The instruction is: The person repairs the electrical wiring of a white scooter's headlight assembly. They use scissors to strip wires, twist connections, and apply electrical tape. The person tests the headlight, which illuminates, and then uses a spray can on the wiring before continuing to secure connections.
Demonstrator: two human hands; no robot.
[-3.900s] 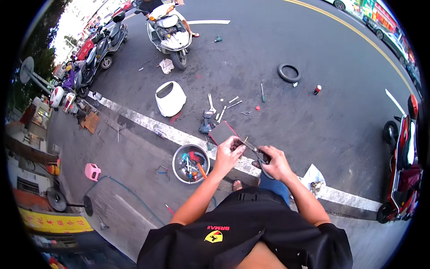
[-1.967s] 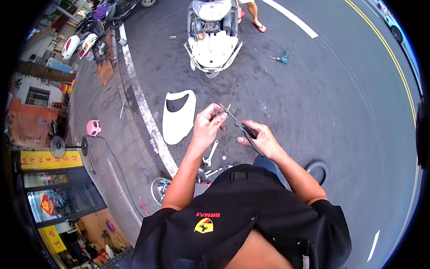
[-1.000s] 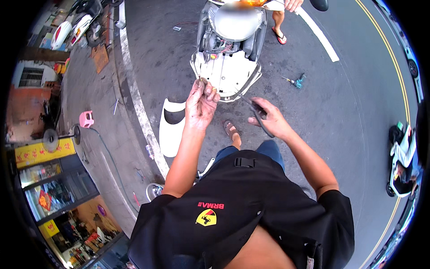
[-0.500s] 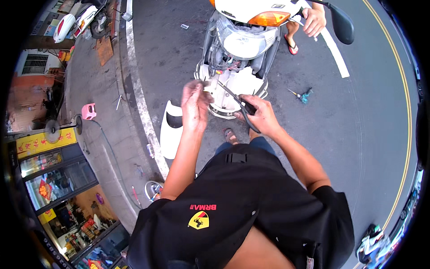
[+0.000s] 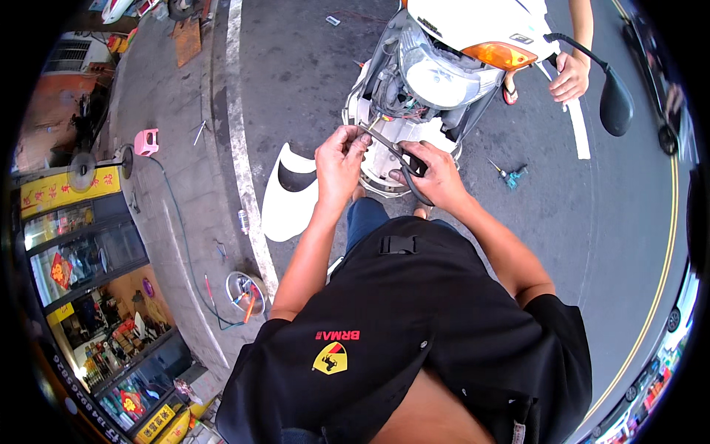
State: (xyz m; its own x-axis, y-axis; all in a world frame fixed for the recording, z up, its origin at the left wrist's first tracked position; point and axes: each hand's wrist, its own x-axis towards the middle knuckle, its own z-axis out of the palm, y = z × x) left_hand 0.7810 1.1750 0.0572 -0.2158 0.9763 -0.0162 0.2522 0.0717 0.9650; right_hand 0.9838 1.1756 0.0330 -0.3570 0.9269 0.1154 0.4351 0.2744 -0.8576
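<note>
My right hand is wrapped around the dark handles of long-nose pliers, whose thin jaws point up and left. At the jaw tips, the fingers of my left hand are pinched together. Whatever they grip there is too small to make out. Just beyond both hands stands a white scooter with its front cover off. Wires and inner parts show below its headlight. On the ground to the left lies a loose white body panel with a dark inset.
Another person's hand is at the scooter's right side, near the black mirror. A teal power drill lies on the road at right. Leftward are a spray can, a bucket of tools, a hose and a pink stool.
My left hand, blurred and apart from the pliers before, now has its fingers pinched at the jaw tips. The view has shifted, so the scooter appears farther right.
</note>
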